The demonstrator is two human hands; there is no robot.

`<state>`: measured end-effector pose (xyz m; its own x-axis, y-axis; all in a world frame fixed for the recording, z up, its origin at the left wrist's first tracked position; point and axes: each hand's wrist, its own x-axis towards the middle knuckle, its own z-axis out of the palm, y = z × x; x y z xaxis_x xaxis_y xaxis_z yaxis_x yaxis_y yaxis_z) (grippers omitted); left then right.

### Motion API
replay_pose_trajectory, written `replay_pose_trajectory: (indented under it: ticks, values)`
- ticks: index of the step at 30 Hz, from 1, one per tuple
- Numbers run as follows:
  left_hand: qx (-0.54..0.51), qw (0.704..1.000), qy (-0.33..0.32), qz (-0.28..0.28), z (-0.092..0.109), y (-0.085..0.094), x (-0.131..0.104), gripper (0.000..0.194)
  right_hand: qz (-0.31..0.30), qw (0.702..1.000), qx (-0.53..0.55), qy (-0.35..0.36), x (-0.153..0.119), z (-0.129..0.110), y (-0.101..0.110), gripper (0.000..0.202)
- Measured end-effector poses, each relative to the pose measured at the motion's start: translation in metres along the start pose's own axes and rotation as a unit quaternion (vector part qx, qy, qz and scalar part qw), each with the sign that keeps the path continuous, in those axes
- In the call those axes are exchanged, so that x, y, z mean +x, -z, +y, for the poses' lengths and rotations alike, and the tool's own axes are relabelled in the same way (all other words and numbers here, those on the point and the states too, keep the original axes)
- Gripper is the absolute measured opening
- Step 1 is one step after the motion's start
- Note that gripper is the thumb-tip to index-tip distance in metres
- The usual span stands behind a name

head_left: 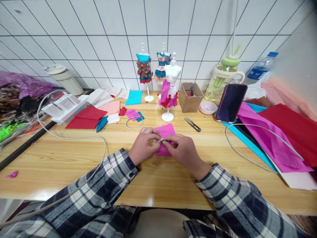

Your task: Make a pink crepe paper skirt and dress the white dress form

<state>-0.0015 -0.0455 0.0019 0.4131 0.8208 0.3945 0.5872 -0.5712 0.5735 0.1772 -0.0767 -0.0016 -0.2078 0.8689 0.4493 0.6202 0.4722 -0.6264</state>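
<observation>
My left hand (146, 145) and my right hand (182, 148) meet over a magenta cloth piece (165, 129) lying on the wooden table. Thumbs and forefingers of both are pinched on a small whitish item (161, 139) between them, too small to identify. Behind them stands a white mini mannequin (172, 73) with magenta and red fabric round its lower part. Black-handled thread snips (192, 124) lie to the right of the mannequin's base.
Two dressed mannequins (144, 67) stand near the tiled wall. A cardboard box (190, 97), pink bowl (208, 107) and propped phone (230, 103) are at back right. Coloured fabric (274, 137) lies right; red cloth (86, 117), a power strip (64, 107) and a cable (71, 137) lie left.
</observation>
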Motion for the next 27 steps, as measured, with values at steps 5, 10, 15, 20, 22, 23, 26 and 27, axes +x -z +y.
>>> replay_pose_trajectory:
  ticks: [5,10,15,20,22,23,26,27]
  values:
    - [0.007,1.0,-0.007,-0.002,0.0006,0.0008,-0.0003,0.012,-0.004,1.0,0.002,-0.009,0.0009,0.0003,0.0,0.012]
    - [0.042,0.999,-0.021,0.001,0.0001,-0.0009,-0.0014,0.013,-0.017,1.0,-0.006,-0.014,0.0005,0.0001,-0.001,0.011]
    - [0.086,0.995,-0.046,0.001,0.0028,-0.0002,-0.0027,0.012,-0.014,0.999,-0.012,-0.033,0.0015,-0.0005,-0.0022,0.006]
    - [0.098,0.994,-0.056,-0.004,0.0059,0.0003,-0.004,0.013,-0.021,0.998,-0.001,-0.052,0.0024,-0.0006,-0.0027,0.004]
    - [0.091,0.994,-0.061,-0.001,0.0073,-0.0004,-0.0043,0.015,-0.027,0.998,0.002,-0.053,0.0024,-0.0012,-0.0029,0.004]
    - [0.084,0.995,-0.062,0.001,0.0079,-0.0008,-0.0044,0.015,-0.028,0.998,0.004,-0.054,0.0025,-0.0015,-0.003,0.004]
    - [0.055,0.997,-0.058,0.012,0.0092,-0.0016,-0.0045,0.014,-0.025,0.998,0.02,-0.054,0.0028,-0.0022,-0.0034,0.006]
    - [0.046,0.997,-0.055,0.014,0.0096,-0.0016,-0.0045,0.013,-0.025,0.998,0.028,-0.055,0.0031,-0.0022,-0.0035,0.007]
